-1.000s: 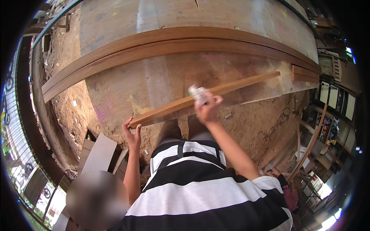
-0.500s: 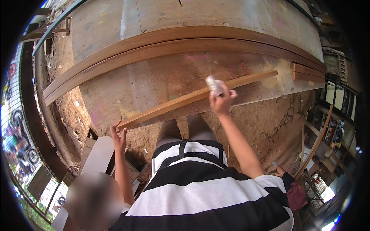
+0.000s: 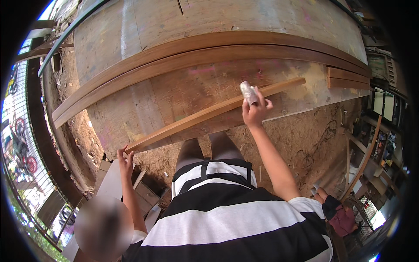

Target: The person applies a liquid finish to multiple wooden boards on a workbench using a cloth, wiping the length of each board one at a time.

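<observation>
A narrow wooden strip lies slantwise on the worktable, its left end at the near edge. My left hand is closed around that end, with thumb and fingers on either side of it. Over the strip's right half, my right hand grips a small whitish roll, slightly shiny and crumpled. The roll's underside is hidden, so I cannot tell whether it touches the wood.
Two long brown boards run side by side across the paint-stained worktable. Short wood pieces lie at its right end. Bare soil is below. Boards stand at my left; another person is at the lower right.
The strip has shifted a little to the left and nearer, along with my left hand. My right hand and the roll have moved slightly to the right relative to it.
</observation>
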Demonstrator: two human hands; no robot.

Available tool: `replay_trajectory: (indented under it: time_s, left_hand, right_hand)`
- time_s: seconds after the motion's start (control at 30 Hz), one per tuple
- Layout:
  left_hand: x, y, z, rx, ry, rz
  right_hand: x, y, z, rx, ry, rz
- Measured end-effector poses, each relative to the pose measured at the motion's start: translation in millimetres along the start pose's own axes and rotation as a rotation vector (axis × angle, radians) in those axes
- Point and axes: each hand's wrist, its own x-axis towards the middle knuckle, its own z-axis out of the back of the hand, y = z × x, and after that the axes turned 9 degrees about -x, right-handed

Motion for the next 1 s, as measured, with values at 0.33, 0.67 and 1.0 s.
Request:
replay_trajectory:
  time_s: [0.33, 0.67, 1.0]
  left_hand:
    - [-1, 4, 10, 0.121, 0.013, 0.072]
    - [4, 4, 7, 0.133, 0.004, 0.092]
    - [6, 9, 9, 0.126, 0.026, 0.077]
  right_hand:
    - [-23, 80, 16, 0.39, 0.087, 0.059]
    - [-11, 28, -2, 0.148, -0.061, -0.065]
    - [6, -43, -8, 0.036, -0.089, -0.015]
